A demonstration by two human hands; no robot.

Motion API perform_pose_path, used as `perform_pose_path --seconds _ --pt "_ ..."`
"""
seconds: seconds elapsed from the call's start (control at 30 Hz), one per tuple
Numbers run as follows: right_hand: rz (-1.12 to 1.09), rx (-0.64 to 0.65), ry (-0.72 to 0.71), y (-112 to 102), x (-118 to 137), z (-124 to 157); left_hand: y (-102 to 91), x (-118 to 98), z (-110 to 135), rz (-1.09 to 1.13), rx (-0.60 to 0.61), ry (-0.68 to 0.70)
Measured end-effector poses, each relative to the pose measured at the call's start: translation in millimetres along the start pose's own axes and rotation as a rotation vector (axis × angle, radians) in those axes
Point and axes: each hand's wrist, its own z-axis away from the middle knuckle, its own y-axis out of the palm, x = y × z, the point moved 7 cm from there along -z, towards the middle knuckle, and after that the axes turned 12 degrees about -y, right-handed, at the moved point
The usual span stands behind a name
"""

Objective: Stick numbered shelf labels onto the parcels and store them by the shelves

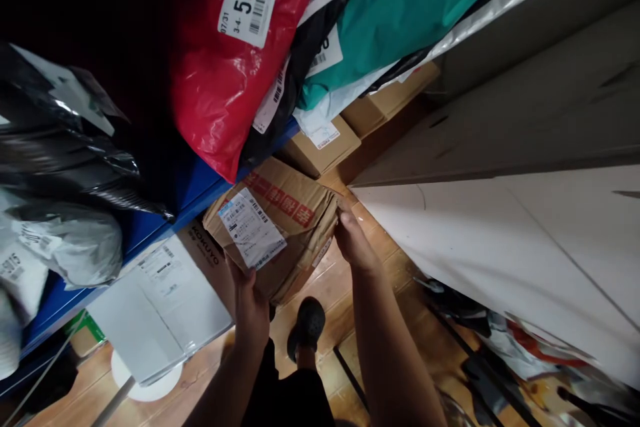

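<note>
A worn brown cardboard box (295, 240) with red printed tape and a white shipping label (253, 227) is held between my two hands, just beyond my feet. My left hand (250, 300) grips its near left edge, thumb on top by the label. At the right end of the box, my right hand (353, 237) is closed around the corner, its fingertips partly hidden. Close by on the left lies a box marked KOKUYO (207, 253), and beyond the held box sits another cardboard box (320, 153).
A blue shelf edge (195, 197) runs diagonally above the floor boxes, with a red parcel bag (225, 93) and a teal bag (400, 7) overhanging it. A large white box (165, 300) stands left. A white panel (500, 233) borders the right side, bags below it.
</note>
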Motion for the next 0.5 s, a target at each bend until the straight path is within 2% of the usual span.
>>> perform_pose_path --seconds 0.1,0.2,0.3,0.37,0.5 --pt "-0.015 -0.069 -0.109 -12 -17 7 8.0 10 -2 -0.040 0.091 0.060" --pt "-0.078 -0.222 -0.096 -26 -45 13 19.4 18 -7 -0.104 0.147 0.119" --pt "-0.101 -0.311 -0.053 -28 -61 15 14.7 23 -24 -0.035 0.119 0.138" --pt "-0.113 -0.310 -0.048 -23 -59 13 4.6 32 -44 0.079 0.092 0.049" --pt "-0.211 -0.271 -0.003 -11 -39 2 -12.3 64 -88 0.194 0.000 -0.248"
